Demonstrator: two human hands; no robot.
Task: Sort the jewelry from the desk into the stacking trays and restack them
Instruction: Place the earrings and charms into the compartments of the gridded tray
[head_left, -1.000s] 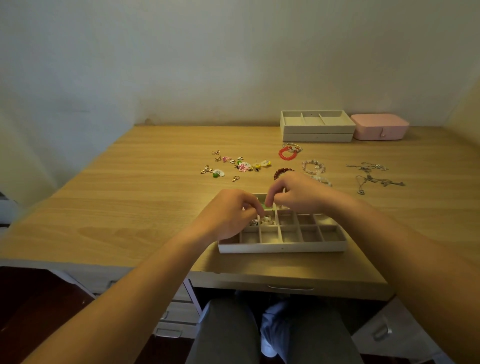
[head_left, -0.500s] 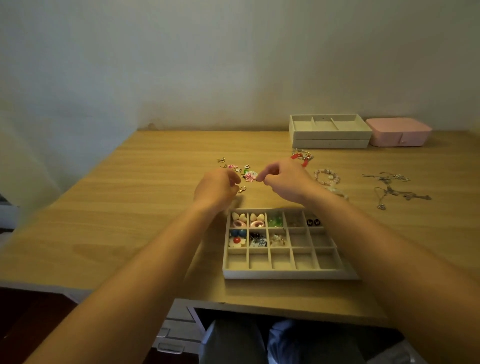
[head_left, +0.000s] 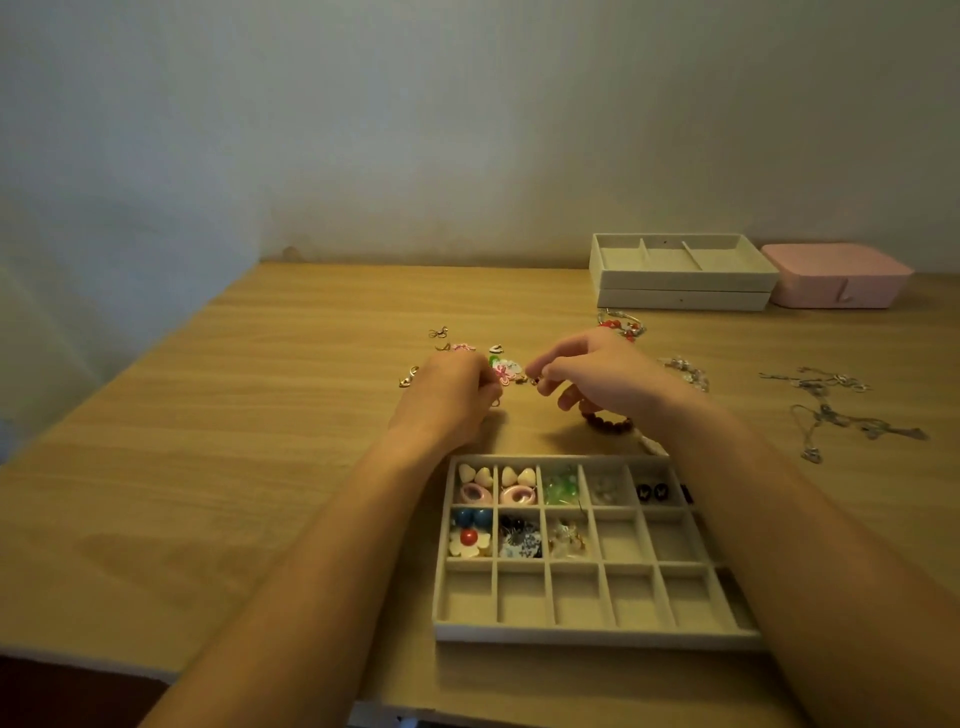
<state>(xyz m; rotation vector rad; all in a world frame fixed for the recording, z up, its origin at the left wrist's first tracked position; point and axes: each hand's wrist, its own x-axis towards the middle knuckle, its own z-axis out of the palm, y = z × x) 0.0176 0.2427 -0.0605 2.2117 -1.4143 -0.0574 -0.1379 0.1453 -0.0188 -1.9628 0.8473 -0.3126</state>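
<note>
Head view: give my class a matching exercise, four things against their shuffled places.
1 pink lidded box
2 dark red bead bracelet
3 silver chain necklaces
4 green translucent beads

A top row of the beige grid tray
B beside the stacked beige trays
C far right on the wooden desk
D partly under the right hand

Pairs: 1-B, 2-D, 3-C, 4-A

On the pale wooden desk (head_left: 260, 415), the beige felt-lined grid tray (head_left: 597, 633) sits nearest, with small enamel earrings (head_left: 506, 371) scattered behind it. Thin silver chains (head_left: 831, 415) lie to the right; at the back right, two stacked beige trays (head_left: 680, 300) stand just left of a pink lidded box (head_left: 836, 283).
</note>
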